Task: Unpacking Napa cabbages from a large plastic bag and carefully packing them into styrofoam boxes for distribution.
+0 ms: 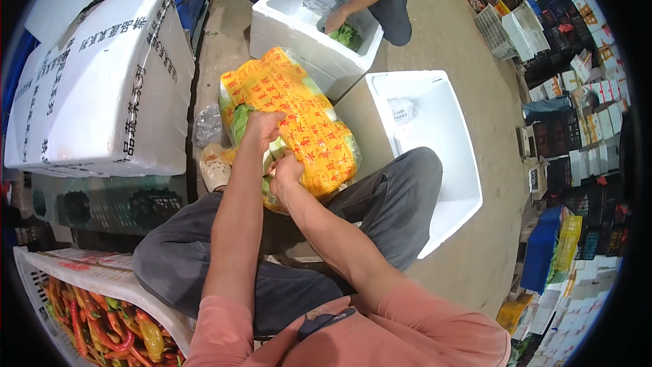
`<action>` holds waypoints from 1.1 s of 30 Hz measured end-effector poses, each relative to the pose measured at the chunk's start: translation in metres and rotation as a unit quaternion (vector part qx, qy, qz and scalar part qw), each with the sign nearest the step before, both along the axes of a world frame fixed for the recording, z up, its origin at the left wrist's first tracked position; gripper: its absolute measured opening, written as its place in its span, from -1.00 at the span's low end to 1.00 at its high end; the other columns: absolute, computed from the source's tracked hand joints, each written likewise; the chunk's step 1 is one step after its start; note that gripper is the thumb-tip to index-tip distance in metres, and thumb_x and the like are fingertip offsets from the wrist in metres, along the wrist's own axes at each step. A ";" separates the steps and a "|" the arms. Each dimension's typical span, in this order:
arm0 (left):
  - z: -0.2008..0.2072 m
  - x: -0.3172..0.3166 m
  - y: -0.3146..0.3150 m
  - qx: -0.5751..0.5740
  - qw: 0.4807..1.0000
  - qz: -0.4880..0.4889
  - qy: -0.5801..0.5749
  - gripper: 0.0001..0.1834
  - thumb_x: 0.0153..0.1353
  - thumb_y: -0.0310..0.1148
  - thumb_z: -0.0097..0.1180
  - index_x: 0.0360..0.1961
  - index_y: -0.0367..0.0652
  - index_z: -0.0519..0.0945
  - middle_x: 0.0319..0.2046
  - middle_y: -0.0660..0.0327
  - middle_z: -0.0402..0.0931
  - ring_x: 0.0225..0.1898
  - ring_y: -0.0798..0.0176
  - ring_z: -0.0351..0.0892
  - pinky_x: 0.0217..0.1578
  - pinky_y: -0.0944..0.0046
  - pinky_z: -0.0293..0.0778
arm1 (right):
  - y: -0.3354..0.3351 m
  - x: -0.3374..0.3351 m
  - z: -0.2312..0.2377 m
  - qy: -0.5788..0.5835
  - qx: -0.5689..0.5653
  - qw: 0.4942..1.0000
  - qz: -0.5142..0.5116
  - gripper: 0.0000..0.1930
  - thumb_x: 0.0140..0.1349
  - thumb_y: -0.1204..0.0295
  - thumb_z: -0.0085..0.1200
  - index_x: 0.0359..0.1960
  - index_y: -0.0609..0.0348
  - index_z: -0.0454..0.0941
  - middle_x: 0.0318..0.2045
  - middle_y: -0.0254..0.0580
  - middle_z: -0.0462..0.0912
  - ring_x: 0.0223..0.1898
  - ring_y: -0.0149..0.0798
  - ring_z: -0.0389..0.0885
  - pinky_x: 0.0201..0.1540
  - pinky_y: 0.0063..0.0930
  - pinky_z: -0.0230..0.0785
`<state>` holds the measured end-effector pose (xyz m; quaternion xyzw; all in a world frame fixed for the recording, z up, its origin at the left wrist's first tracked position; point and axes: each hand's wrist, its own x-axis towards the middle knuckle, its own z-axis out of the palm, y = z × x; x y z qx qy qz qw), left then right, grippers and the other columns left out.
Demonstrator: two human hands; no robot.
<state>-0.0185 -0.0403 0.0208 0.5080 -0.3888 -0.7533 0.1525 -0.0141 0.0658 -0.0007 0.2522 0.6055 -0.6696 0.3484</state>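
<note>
A large yellow plastic bag (309,119) with red print lies between my knees, packed with pale green leafy vegetables (240,124) that show at its left side and ends. My left hand (265,126) is closed on the bag's edge at that side, its fingers partly hidden by plastic and leaves. A little lower and nearer to me, my right hand (286,171) is also closed on the edge of the bag, next to a gap where pale stalks show. Right of the bag stands an open white foam box (468,177) with a clear, crumpled packet (402,110) inside.
Ahead, another person's hand (334,20) reaches into a second foam box (285,34) holding greens (348,37). White printed foam boxes (88,88) stand at left. A crate of red peppers (102,323) is at lower left. Stacked crates (574,156) line the right side.
</note>
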 end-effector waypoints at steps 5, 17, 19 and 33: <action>-0.005 0.004 0.002 0.022 1.000 -0.001 0.003 -0.80 0.11 -0.32 0.39 -0.33 -0.14 0.62 -0.54 0.33 0.53 -0.69 0.43 0.43 -0.67 0.43 0.39 | -0.016 -0.006 -0.007 0.021 0.030 0.995 -0.097 -0.81 0.35 0.40 -0.05 -0.32 0.30 0.45 -0.62 -0.17 0.46 -0.74 -0.28 0.38 -0.72 -0.34 0.22; -0.008 -0.001 0.011 0.060 0.998 0.028 0.018 -0.83 0.14 -0.35 0.35 -0.28 -0.16 0.65 -0.49 0.27 0.57 -0.64 0.41 0.47 -0.68 0.46 0.40 | -0.005 -0.016 -0.055 0.180 0.099 0.970 -0.129 -0.72 0.29 0.42 0.01 -0.17 0.48 0.52 -0.41 0.00 0.61 -0.64 -0.21 0.50 -0.68 -0.30 0.28; -0.013 0.014 0.009 0.064 0.997 0.044 0.011 -0.83 0.14 -0.35 0.35 -0.28 -0.16 0.64 -0.50 0.28 0.55 -0.64 0.41 0.46 -0.68 0.46 0.40 | 0.002 0.002 -0.040 0.193 0.123 0.973 -0.034 -0.63 0.22 0.39 0.07 -0.20 0.62 0.59 -0.23 0.25 0.69 -0.20 0.03 0.67 -0.12 -0.11 0.45; -0.030 0.013 0.005 0.098 0.993 -0.029 0.050 -0.78 0.18 -0.22 0.31 -0.22 -0.06 0.63 -0.45 0.28 0.58 -0.60 0.41 0.50 -0.58 0.45 0.46 | 0.023 0.006 -0.045 0.267 0.154 0.951 -0.006 -0.67 0.24 0.35 0.05 -0.51 0.47 0.52 -0.59 -0.08 0.56 -0.52 -0.18 0.51 -0.40 -0.15 0.37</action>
